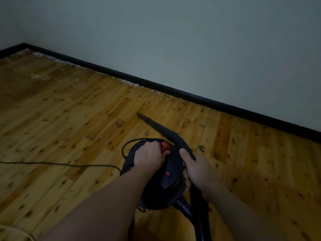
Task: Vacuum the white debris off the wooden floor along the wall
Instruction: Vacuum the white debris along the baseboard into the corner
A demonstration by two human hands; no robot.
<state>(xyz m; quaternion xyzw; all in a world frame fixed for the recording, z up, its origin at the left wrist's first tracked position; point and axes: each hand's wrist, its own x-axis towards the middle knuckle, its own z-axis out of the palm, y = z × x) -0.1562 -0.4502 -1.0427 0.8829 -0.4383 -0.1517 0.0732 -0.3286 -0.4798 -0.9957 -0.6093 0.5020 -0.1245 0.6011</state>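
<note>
The wooden floor (69, 122) is strewn with white debris (132, 83) along the wall (173, 40), light and loose. The vacuum (166, 178), seemingly hefty, is clasped on top by the left hand (150, 156); its stiff nozzle (156, 125) is gripped at the bend by the right hand (198, 169).

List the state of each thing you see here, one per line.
Left hand: gripping the vacuum body's top.
Right hand: grip closed on the wand.
Vacuum body: upright on floor.
Wand nozzle: short of debris.
White debris: scattered along baseboard.
Power cord: trailing left.
</note>
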